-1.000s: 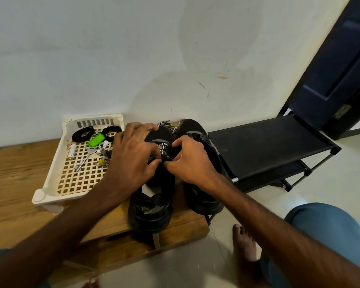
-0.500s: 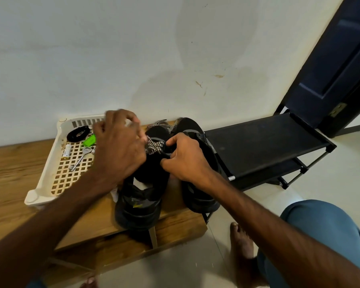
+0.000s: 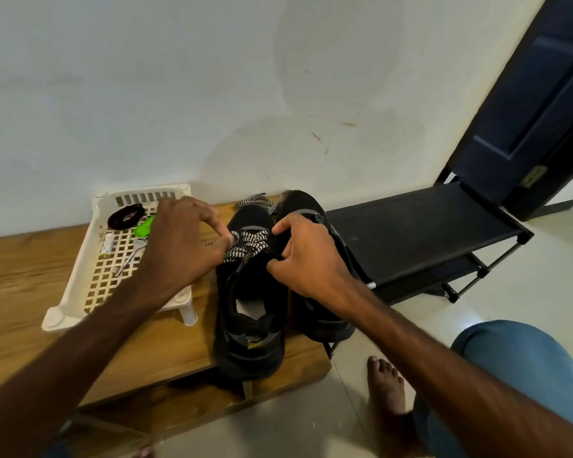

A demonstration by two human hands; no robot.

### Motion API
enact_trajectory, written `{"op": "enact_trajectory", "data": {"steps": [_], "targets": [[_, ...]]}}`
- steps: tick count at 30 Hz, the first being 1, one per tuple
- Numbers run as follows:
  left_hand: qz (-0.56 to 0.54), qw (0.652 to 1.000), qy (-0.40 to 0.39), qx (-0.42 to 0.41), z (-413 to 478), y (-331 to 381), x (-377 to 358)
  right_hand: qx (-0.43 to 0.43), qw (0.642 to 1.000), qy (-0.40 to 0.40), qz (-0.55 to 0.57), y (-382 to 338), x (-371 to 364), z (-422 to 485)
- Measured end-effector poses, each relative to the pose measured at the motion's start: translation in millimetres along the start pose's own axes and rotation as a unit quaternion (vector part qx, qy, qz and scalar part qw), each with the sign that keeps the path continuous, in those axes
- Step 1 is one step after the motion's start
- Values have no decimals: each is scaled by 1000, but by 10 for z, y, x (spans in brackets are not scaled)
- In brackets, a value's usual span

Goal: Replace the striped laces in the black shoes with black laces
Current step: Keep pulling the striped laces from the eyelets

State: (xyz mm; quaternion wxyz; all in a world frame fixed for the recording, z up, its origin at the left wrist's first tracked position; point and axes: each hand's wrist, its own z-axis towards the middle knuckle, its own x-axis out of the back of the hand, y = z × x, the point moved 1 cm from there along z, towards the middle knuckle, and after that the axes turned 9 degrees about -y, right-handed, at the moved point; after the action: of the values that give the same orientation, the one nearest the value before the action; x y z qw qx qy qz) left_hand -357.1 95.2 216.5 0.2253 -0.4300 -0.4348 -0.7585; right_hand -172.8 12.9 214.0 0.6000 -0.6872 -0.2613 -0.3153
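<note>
Pulling now evident: left grip [image 3: 186,246] shifted leftward, pinching striped lace [image 3: 248,242] of left black shoe [image 3: 248,325] near counter's [image 3: 30,276] front-right corner; right grip [image 3: 308,259] clamped on its eyelet flap. Unlacing underway, likely; black laces not yet threaded.

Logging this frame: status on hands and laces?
Left hand pinches striped lace. Right hand grips same shoe at upper. Black lace coiled in tray. Nothing blocking.
</note>
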Motion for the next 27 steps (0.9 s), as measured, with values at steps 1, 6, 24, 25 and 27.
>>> {"op": "enact_trajectory", "data": {"steps": [1,6,24,25,27], "targets": [[4,1000,-7,-2,-13,22,-38,3,1000,4,-15,-9,20,0],[12,1000,-2,1,-120,124,-123,20,993,-7,-117,-55,36,-50],[-12,995,-28,91,-219,220,-178,-27,992,24,124,-15,91,227],[-16,995,-29,96,-215,225,-177,-46,983,6,177,-3,116,227],[-22,994,-34,99,-208,228,-184,-36,988,-16,148,-14,130,228]]}}
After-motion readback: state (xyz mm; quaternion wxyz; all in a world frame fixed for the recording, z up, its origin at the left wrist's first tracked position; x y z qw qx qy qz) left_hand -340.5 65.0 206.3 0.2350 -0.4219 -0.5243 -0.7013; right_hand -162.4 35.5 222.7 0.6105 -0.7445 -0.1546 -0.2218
